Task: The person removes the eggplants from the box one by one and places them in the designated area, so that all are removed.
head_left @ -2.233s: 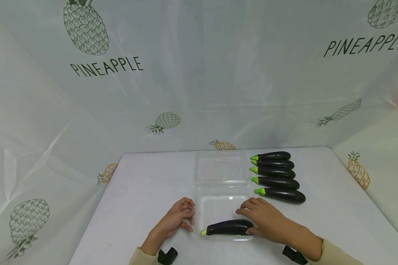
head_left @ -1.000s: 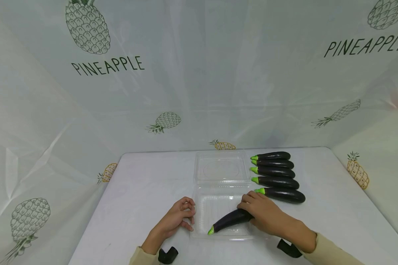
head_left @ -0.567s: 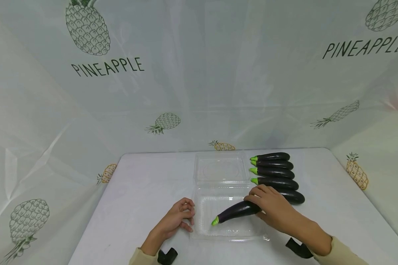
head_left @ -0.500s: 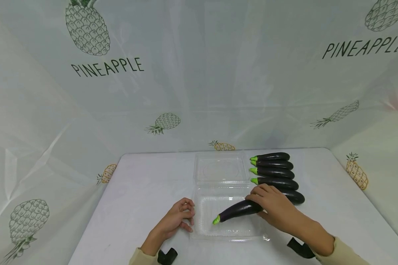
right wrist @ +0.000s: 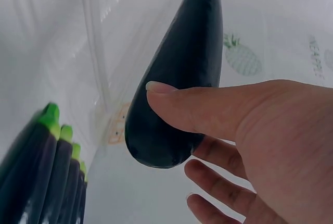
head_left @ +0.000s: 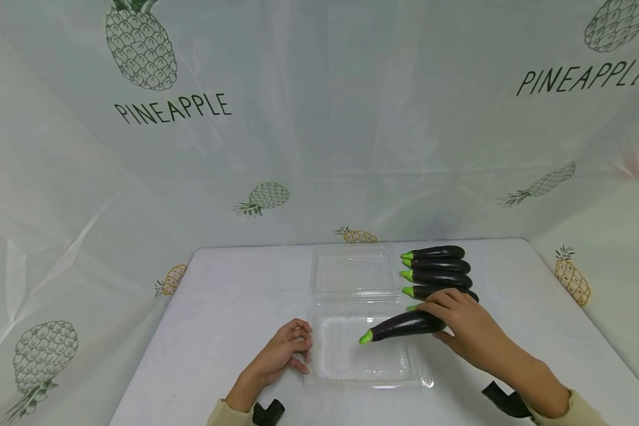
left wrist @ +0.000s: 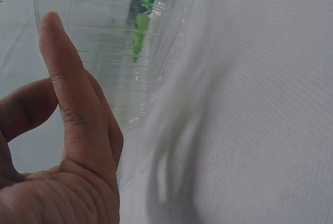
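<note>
My right hand point(head_left: 471, 322) holds an eggplant point(head_left: 404, 325) by its thick end, over the right side of a clear plastic clamshell box point(head_left: 367, 384). In the right wrist view my thumb point(right wrist: 192, 110) lies across the dark eggplant point(right wrist: 179, 62), with other fingers behind it. The green stem end points left and slightly down. At the left edge of the box my left hand point(head_left: 279, 353) rests with loosely bent fingers touching its side. The left wrist view shows a finger point(left wrist: 78, 94) of that hand along the clear rim.
Several eggplants point(head_left: 436, 278) lie in a row to the right of the box, the nearest partly hidden by my right hand. The open lid point(head_left: 357, 269) lies flat behind the box's base. A pineapple-print sheet point(head_left: 319, 118) hangs behind the white table point(head_left: 234, 296).
The right hand has lifted the eggplant from the front of the box and carried it back and right, toward the row. The left hand has stayed at the box's edge.
</note>
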A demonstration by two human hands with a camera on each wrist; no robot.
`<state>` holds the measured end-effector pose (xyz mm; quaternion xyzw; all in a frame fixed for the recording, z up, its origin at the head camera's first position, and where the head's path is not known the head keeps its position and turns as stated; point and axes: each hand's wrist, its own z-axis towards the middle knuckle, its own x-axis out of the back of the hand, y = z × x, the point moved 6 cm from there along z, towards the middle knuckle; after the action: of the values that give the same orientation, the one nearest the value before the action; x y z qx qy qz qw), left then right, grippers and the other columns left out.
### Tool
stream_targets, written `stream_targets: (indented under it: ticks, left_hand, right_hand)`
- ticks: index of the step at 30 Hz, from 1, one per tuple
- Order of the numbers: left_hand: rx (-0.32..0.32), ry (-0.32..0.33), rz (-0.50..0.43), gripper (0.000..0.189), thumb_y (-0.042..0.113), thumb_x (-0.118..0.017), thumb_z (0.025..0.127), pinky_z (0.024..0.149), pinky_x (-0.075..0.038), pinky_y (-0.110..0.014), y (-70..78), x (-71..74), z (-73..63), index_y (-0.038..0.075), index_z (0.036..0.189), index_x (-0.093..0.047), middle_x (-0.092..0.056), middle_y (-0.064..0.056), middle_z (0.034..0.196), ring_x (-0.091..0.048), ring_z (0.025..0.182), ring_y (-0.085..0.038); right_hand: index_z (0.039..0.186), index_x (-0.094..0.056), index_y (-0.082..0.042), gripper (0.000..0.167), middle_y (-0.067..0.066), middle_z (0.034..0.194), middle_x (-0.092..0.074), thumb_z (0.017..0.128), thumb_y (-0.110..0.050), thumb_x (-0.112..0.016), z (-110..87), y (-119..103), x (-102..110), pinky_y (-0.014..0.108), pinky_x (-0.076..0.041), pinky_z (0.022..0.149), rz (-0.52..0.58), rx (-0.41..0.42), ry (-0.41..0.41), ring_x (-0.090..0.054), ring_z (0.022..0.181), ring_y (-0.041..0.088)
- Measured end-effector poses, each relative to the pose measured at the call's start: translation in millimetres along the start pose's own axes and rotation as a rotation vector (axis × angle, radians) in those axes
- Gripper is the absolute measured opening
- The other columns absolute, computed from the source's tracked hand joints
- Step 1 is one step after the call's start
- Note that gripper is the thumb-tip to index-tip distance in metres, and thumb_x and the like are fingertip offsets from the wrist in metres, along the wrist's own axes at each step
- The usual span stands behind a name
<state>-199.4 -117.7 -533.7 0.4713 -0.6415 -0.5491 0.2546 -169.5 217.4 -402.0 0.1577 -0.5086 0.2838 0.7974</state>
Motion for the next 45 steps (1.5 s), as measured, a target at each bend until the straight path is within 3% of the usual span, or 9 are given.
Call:
stream_targets:
  ticks: [23,45]
  left_hand:
    - [-0.001,-0.004,-0.009,0.024,0.0,-0.059,0.101,0.054,-0.061,-0.027,-0.3,-0.1,0.2,0.002,0.121,-0.046,-0.054,-0.001,0.088,-0.059,0.074,-0.015]
    - [0.001,0.006,0.003,0.025,-0.001,-0.059,0.1,0.055,-0.061,-0.027,0.2,-0.6,0.5,0.001,0.122,-0.046,-0.054,-0.001,0.091,-0.059,0.075,-0.015]
  right_hand:
    - [0.113,-0.076,-0.008,0.068,0.012,0.111,-0.071,0.051,0.001,-0.102,-37.3,52.1,16.1,0.061,-0.058,0.084,-0.028,-0.139,0.039,-0.065,0.104,0.039]
    - [0.112,-0.075,-0.003,0.066,0.011,0.104,-0.072,0.052,0.001,-0.101,-71.1,86.8,-1.4,0.061,-0.058,0.076,-0.019,-0.213,0.018,-0.067,0.095,0.04]
